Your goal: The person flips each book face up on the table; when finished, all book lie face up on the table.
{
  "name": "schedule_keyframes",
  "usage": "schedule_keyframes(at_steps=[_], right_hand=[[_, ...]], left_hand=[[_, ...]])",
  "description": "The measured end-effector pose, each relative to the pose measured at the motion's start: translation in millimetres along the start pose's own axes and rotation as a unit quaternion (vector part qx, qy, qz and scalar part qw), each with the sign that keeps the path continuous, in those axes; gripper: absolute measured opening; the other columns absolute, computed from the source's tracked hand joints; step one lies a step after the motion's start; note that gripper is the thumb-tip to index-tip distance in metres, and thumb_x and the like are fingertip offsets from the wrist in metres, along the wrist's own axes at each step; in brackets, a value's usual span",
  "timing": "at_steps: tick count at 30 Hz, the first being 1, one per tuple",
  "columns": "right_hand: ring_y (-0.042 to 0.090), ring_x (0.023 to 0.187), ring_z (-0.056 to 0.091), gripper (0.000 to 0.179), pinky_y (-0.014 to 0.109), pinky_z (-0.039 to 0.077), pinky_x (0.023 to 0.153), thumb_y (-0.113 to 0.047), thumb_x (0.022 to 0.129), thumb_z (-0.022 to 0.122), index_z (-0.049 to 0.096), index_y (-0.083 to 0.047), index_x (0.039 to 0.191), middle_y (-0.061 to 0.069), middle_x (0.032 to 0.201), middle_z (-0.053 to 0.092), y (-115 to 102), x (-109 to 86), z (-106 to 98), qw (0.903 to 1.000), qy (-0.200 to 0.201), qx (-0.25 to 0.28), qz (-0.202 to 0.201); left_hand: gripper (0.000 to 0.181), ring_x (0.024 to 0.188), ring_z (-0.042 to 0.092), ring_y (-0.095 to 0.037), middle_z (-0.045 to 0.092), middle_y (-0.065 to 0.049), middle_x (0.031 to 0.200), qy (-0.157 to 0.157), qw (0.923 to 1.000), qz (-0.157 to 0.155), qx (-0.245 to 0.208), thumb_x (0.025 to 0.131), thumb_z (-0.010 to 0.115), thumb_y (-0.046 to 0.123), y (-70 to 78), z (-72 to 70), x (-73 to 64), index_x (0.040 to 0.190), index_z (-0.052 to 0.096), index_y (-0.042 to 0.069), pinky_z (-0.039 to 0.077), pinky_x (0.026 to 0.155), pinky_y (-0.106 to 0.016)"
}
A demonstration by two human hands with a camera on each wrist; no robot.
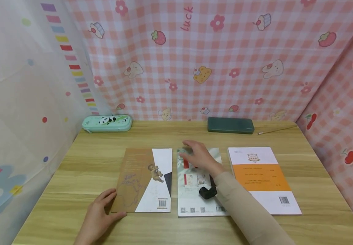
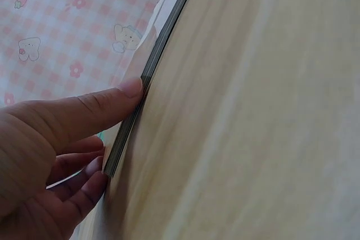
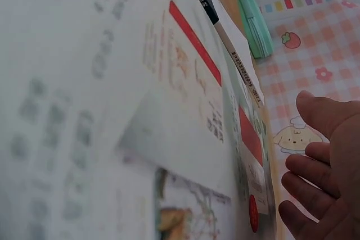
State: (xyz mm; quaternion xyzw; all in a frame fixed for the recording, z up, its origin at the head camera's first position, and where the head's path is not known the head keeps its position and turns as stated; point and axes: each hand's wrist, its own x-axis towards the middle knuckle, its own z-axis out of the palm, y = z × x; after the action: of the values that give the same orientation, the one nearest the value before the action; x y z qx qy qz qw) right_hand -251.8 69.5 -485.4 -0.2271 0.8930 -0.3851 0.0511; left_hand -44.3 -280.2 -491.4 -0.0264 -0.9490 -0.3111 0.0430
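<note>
A brown and white book (image 1: 146, 183) with a baby figure and a barcode on its cover lies flat on the left. My left hand (image 1: 98, 212) is at its near left corner, thumb on the near edge and fingers along the left side. The left wrist view shows the thumb (image 2: 93, 108) touching the book's page edge (image 2: 160, 54). Over the far part of a pale green-grey book (image 1: 191, 200) in the middle is my right hand (image 1: 199, 156). Its fingers are loosely spread with nothing held; in the right wrist view they (image 3: 309, 175) are beside the cover.
A white and orange book (image 1: 262, 177) lies on the right. Along the table's back stand a mint panda pencil case (image 1: 107, 123) and a dark green case (image 1: 230, 125), with a thin stick (image 1: 277, 129) beside it. A checked curtain (image 1: 182, 88) hangs behind.
</note>
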Motion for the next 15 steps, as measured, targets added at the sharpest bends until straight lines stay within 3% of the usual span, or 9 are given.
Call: schedule_keyframes(at_steps=[7,15], right_hand=[[0.028,0.135,0.051,0.058,0.043,0.039,0.115,-0.028,0.096,0.072,0.053,-0.003,0.145,0.012,0.144,0.057,-4,10.0,8,0.9999,-0.01,0.0,-0.001],[0.03,0.131,0.054,0.055,0.043,0.042,0.113,-0.026,0.097,0.07,0.054,-0.001,0.143,0.015,0.14,0.06,-12,16.7,18,0.9988,-0.037,-0.014,-0.03]], left_hand=[[0.08,0.124,0.055,-0.048,0.058,-0.025,0.136,0.006,0.9999,0.007,-0.004,0.069,0.094,0.025,-0.6,1.7,0.8,0.127,0.06,-0.017,0.047,0.102,-0.057],[0.088,0.124,0.055,-0.046,0.058,-0.025,0.135,0.019,0.9997,0.014,-0.007,0.064,0.097,0.029,2.7,5.2,3.7,0.128,0.058,-0.018,0.048,0.101,-0.057]])
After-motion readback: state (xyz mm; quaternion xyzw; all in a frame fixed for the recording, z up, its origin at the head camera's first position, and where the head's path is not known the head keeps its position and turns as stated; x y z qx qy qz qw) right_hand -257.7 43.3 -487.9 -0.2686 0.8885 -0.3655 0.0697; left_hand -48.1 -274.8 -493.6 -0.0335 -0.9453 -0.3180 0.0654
